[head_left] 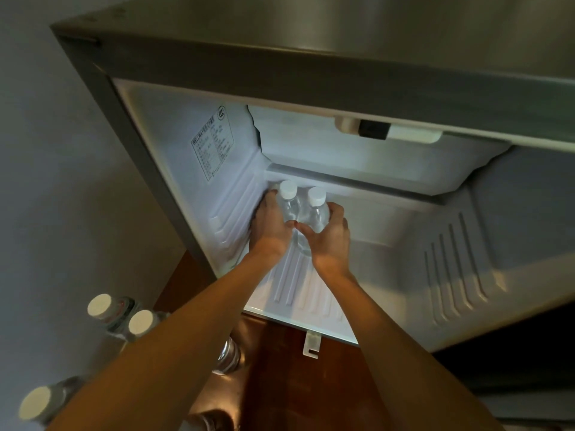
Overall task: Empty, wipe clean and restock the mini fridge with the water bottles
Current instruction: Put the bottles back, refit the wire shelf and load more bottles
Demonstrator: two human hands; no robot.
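Both hands are deep in the open mini fridge, two bottles held at its back-left corner.
Left hand wraps the left water bottle, right hand grips the right water bottle; the pair are upright and touching, close to the rear wall. White-capped spare bottles stand outside, lower left.
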